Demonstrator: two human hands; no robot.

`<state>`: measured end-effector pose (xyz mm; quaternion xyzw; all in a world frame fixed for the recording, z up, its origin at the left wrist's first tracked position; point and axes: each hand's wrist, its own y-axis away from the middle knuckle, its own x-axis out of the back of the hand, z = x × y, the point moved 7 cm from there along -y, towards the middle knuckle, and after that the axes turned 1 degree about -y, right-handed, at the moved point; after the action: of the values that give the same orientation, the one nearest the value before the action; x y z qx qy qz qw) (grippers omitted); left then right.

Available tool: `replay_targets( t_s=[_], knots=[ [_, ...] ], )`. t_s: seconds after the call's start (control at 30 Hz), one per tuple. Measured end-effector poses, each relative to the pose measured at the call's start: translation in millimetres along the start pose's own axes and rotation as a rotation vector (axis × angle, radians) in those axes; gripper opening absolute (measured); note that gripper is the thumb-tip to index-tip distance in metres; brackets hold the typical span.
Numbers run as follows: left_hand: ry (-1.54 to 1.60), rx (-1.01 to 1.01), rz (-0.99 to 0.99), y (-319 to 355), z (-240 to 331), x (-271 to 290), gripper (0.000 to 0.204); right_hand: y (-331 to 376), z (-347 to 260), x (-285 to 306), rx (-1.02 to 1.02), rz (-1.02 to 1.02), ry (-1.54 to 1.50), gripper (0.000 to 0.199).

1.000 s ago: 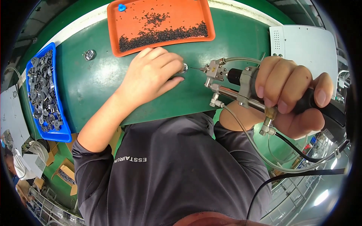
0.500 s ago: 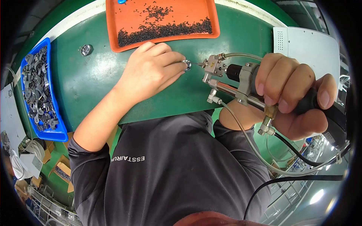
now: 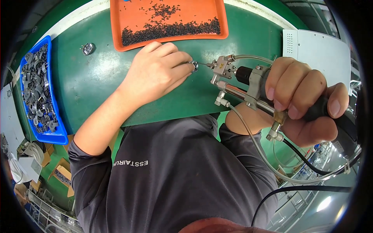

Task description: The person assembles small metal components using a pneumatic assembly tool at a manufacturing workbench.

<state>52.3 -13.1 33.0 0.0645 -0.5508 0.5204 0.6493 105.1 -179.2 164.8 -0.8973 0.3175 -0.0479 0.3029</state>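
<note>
A small round black-and-silver part is pinched in the fingertips of my left hand, above the green table top. My fingers hide most of it. My right hand is wrapped round a powered screwdriver with a metal nose block and hoses. Its thin bit points left at the part; whether the tip touches it is too small to tell. On the table to the left lies another round part of similar look, with small prongs on its side.
Beyond my left hand stands an orange tray of many tiny black screws. A blue bin full of dark round parts is at the left. A pale grey box-like unit stands at the right. A clear hose and black cables trail from the screwdriver.
Both hands keep almost the same pose, with the part and the screwdriver still held. Only a slight shift of the whole view shows.
</note>
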Motion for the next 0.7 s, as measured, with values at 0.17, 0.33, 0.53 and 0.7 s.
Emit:
replay_targets(
  t_s=[0.17, 0.33, 0.53, 0.7],
  knots=[
    [-0.002, 0.006, -0.006, -0.1, -0.7, -0.3, 0.016, 1.3, -1.5, -2.7, 0.037, 0.049, 0.027, 0.034],
    [-0.007, 0.01, -0.009, 1.5, -0.3, -0.1, 0.016, 0.4, -1.3, -3.4, 0.02, 0.04, 0.048, 0.034],
    [0.004, 0.005, -0.004, -0.2, -0.1, -0.4, 0.016, 1.1, -1.6, -3.7, 0.028, 0.06, 0.042, 0.034],
    [0.011, 0.01, 0.005, -0.2, -2.6, -0.3, 0.014, -1.8, 2.9, -3.8, 0.018, 0.05, 0.044, 0.033]
  ],
)
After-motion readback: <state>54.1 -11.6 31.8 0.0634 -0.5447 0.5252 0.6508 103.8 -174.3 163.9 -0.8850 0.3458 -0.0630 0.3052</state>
